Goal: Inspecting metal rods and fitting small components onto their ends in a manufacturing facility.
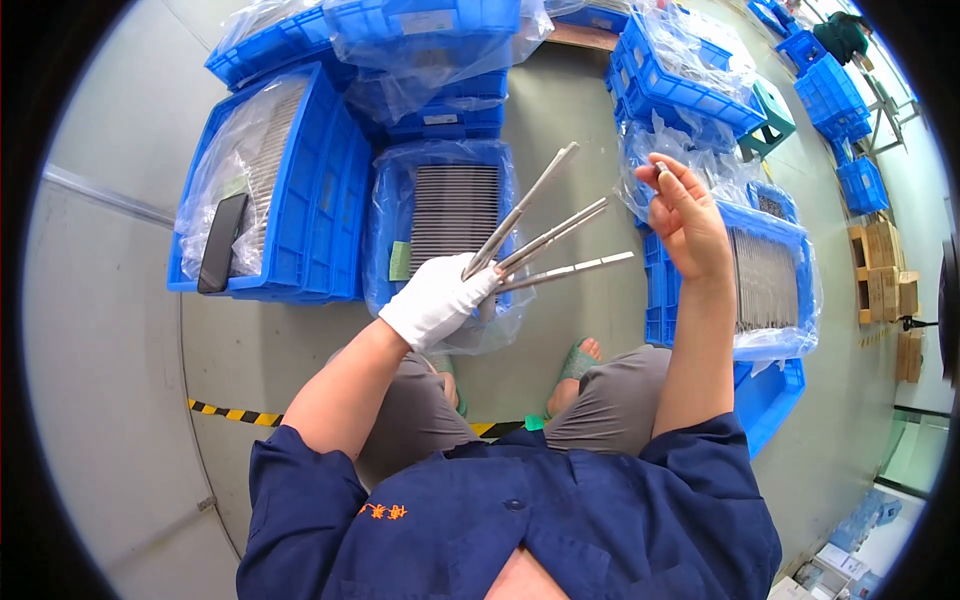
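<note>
My left hand [436,302], in a white glove, is closed around several thin metal strips [556,236]. They fan out to the upper right, and small gaps or notches show along some of them. My right hand [692,222] is bare and raised to the right, apart from the strips. Its thumb and fingertips pinch a small dark metallic piece [661,169], too small to name. Beyond my left hand a blue crate [378,225] lined with clear plastic holds a neat stack of grey metal strips [455,205]. Below my right hand, more upright strips [765,280] fill another lined crate.
Stacked blue crates [325,190] stand at the left, with a black phone [222,243] on their edge. More crates [680,85] and a green stool [770,118] are at the far right. Wooden pallets [882,270] and another person [842,38] are farther off. Striped tape [235,412] marks the floor.
</note>
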Tool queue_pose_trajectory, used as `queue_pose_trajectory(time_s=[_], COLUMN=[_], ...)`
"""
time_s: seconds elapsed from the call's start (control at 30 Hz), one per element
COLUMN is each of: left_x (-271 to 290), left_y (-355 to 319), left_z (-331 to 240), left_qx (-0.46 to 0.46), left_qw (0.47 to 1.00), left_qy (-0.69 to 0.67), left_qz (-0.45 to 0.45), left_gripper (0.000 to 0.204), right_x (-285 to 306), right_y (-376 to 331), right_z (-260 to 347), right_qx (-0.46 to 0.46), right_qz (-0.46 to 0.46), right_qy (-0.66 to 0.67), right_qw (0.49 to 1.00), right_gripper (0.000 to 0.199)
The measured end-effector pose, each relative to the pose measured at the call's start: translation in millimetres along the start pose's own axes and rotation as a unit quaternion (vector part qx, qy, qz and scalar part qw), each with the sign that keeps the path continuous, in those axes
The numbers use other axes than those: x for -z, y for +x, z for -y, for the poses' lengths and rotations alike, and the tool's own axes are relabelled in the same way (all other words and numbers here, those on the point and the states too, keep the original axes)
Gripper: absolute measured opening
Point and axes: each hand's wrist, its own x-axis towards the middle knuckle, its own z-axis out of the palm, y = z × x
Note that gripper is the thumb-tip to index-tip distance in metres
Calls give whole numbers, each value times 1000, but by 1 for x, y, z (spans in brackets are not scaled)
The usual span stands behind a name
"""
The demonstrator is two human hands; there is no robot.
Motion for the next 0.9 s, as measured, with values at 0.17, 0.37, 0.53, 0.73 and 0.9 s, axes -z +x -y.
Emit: queue_pose_trajectory(time_s=[0.17, 0.37, 0.53, 0.73, 0.9], left_x=[-4, -4, 0, 0, 3], left_y=[-8, -8, -11, -14, -15], left_z=[1, -6, -8, 0, -2], left_qx=[-10, -15, -14, -5, 6], left_qw=[991, 988, 980, 981, 980], left_qy=[-61, -12, 19, 14, 14], left_qz=[118, 155, 199, 195, 197], left_gripper=[41, 47, 51, 51, 51], right_x=[-12, -14, -12, -17, -6], right_y=[6, -2, -8, -14, -10], right_z=[-20, -19, -2, -4, -5], right_qx=[-50, -61, -59, -61, -46], right_qz=[107, 202, 233, 220, 167], right_qy=[40, 79, -43, 31, 14], right_qw=[992, 974, 970, 973, 985], right_gripper=[28, 29, 31, 27, 27])
